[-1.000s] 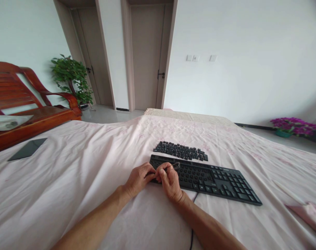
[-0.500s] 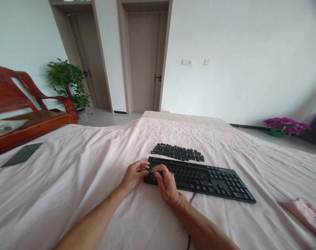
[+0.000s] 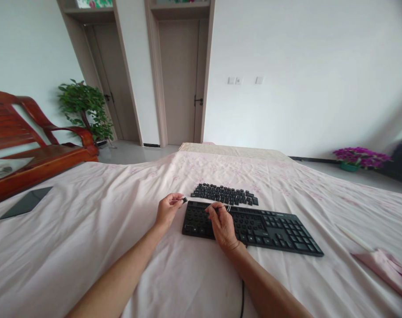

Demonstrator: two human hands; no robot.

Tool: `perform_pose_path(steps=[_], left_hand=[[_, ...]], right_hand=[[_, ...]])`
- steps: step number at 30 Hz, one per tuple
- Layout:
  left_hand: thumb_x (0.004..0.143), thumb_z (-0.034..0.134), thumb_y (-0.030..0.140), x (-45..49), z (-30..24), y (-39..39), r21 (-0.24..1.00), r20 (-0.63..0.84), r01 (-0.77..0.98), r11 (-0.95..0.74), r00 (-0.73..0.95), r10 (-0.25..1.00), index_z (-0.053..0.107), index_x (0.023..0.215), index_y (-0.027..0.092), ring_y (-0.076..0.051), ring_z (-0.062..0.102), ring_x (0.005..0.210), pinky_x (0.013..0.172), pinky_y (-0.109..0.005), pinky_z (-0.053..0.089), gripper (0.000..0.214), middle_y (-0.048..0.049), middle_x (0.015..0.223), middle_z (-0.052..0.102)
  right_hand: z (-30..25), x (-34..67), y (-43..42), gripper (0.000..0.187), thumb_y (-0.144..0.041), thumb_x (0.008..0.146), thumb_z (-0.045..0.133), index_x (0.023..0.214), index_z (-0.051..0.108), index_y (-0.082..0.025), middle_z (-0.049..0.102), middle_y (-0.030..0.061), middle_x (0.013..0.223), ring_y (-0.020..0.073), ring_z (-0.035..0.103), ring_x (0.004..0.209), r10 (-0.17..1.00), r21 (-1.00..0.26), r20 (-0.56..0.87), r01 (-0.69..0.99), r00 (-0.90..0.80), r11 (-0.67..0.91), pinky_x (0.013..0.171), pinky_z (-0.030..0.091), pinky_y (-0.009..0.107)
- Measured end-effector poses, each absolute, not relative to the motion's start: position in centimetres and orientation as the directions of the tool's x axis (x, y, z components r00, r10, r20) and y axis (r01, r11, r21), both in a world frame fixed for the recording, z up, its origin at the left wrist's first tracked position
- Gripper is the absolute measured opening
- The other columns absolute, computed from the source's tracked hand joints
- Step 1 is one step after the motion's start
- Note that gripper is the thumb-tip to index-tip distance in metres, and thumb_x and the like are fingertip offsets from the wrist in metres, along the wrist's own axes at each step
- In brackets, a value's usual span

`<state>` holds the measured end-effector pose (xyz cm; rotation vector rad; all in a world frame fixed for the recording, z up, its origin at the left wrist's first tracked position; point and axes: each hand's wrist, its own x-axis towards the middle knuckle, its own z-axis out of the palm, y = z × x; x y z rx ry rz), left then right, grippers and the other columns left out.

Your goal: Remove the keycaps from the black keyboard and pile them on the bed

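A small black keycap (image 3: 185, 200) is pinched in the fingertips of my left hand (image 3: 167, 211), just beyond the far left corner of the black keyboard (image 3: 291, 240). Over the left half of the keyboard, my right hand (image 3: 223, 225) is closed on a thin metal tool with prongs (image 3: 229, 208), whose exact kind is unclear. Many keys under and around this hand are off, leaving bare sockets; the number pad keys are in place. Behind the keyboard, loose keycaps (image 3: 222, 194) lie in close rows on the cloth.
A pale pink floral cloth (image 3: 121, 247) covers the table in wrinkles. The keyboard's cable (image 3: 242, 291) runs toward me beside my right forearm. A dark flat panel (image 3: 26, 203) lies at left, and a pink fabric item with a pale stick (image 3: 384, 267) at right.
My left hand has lifted off the keyboard's left end and moved up with a keycap in its fingers. My right hand has shifted right and slightly away from me, still holding the tool.
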<state>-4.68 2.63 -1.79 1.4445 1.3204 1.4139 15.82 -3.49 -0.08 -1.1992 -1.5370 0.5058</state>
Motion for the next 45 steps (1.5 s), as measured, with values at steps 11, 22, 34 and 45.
perform_pose_path(steps=[11,22,34,45], left_hand=[[0.064,0.064,0.015,-3.1,-3.0,8.7,0.881,0.28,0.381,-0.282,0.062,0.958,0.071,0.087,0.017,-0.015,0.066,0.073,0.071,-0.025,0.051,0.023,-0.0032,0.079,0.072],[0.066,0.064,0.019,-3.4,-2.9,9.1,0.838,0.267,0.452,-0.306,0.149,0.952,0.073,0.083,0.018,-0.018,0.067,0.073,0.074,-0.029,0.051,0.019,-0.0042,0.078,0.073],[0.073,0.061,0.034,-4.4,-2.1,6.0,0.859,0.263,0.444,-0.254,0.042,0.964,0.073,0.085,0.017,-0.019,0.066,0.074,0.069,-0.026,0.049,0.023,-0.0044,0.081,0.074],[0.077,0.063,0.037,-5.0,-0.3,-1.6,0.847,0.336,0.347,-0.403,0.237,0.911,0.073,0.083,0.019,-0.019,0.061,0.081,0.068,-0.026,0.046,0.021,-0.0053,0.087,0.069]], right_hand=[[-0.4,15.7,-3.7,0.021,-0.036,0.094,0.042,0.089,0.054,-0.019,0.061,0.0025,0.077,0.015,0.057,0.068,0.867,-0.767,0.498,0.477,0.02,0.43,0.067,0.045,0.024],[-0.1,15.7,-3.9,0.02,-0.035,0.093,0.044,0.088,0.055,-0.02,0.064,0.0023,0.077,0.0138,0.058,0.064,0.881,-0.802,0.471,0.43,0.032,0.414,0.063,0.044,0.023],[1.0,15.9,-4.9,0.027,-0.04,0.093,0.046,0.087,0.058,-0.017,0.062,0.0018,0.069,0.0117,0.056,0.055,0.889,-0.854,0.44,0.247,-0.123,0.457,0.053,0.043,0.022],[0.7,15.0,-5.5,0.029,-0.043,0.091,0.048,0.084,0.056,-0.017,0.061,0.0016,0.065,0.012,0.057,0.055,0.897,-0.891,0.365,0.187,-0.251,0.415,0.053,0.047,0.023]])
